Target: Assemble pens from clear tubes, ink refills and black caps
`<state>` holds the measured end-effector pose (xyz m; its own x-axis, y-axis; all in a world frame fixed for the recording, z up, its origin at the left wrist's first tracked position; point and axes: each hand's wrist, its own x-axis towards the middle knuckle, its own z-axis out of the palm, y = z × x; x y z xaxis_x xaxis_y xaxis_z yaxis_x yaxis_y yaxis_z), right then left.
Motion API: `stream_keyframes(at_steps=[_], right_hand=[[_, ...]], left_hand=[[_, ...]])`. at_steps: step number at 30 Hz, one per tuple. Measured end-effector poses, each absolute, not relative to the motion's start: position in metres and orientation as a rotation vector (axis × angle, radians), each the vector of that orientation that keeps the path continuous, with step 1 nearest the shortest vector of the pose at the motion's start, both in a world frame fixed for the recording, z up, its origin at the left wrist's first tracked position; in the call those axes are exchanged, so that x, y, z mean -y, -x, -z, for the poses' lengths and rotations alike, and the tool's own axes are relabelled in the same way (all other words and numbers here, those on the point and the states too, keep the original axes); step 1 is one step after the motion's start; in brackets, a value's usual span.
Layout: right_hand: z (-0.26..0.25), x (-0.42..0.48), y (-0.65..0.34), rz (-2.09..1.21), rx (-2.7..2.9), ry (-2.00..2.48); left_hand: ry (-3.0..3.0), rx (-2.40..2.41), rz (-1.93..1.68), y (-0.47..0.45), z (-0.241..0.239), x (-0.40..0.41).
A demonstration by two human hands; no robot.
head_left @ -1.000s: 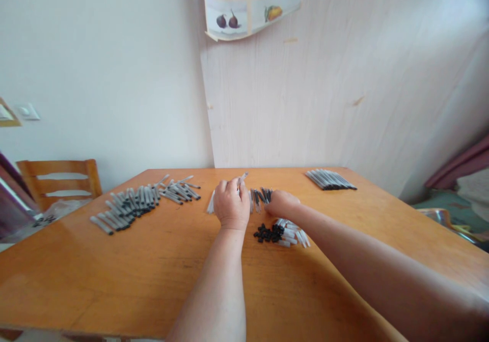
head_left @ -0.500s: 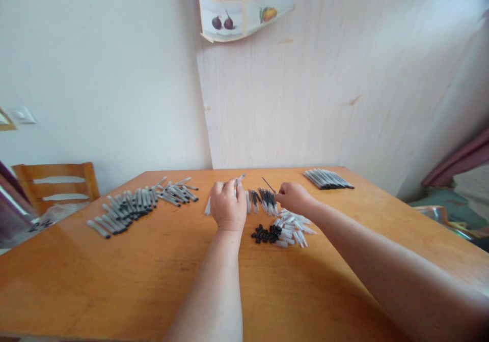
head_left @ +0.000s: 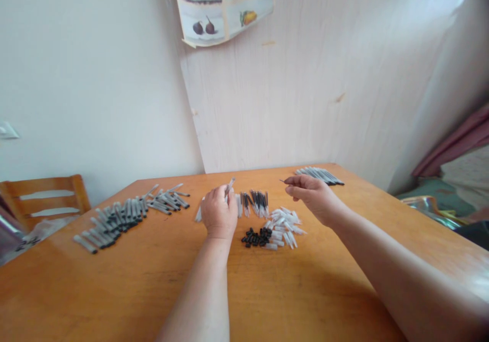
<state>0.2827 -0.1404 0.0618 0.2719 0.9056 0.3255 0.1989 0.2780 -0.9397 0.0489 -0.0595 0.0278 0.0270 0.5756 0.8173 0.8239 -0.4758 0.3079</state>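
My left hand [head_left: 219, 214] is curled round a clear tube [head_left: 231, 183], one end poking up past my fingers, over the table [head_left: 160, 293] and nearer its far edge than its near one. My right hand [head_left: 313, 195], well apart from it and short of the far right corner, has thumb and fingers pinched on a thin stick [head_left: 281, 181]; only a sliver shows (the rest is lost behind my own fingers, so I can't tell its length). I'd judge the tube very light, stiff and rather slick, apt to roll between my fingers if I hold it loosely; around the middle is the place to grasp it, firmly but with no need to squeeze. The stick looks lighter again and narrow enough to twist or bend under a careless press, so a fingertip pinch close to the end suits it better than a fist. Between my hands, toward the far edge, lie dark-filled sticks [head_left: 260, 203]; nearer the near edge, black plugs [head_left: 256, 237] sit against pale caps [head_left: 284, 222], all small enough, I reckon, to scatter at a nudge.
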Motion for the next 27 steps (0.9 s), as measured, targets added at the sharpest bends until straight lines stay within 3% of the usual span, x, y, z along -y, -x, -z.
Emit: stream_keyframes(at_steps=[13,27], right_hand=[[-0.06,0.131,-0.296,-0.947,0.723,0.808],[-0.059,0.129,-0.295,-0.978,0.685,0.723]], left_hand=[[2.304,1.288,1.273,-0.059,-0.025,0.063],[2.399,1.237,1.191,-0.063,-0.025,0.067]])
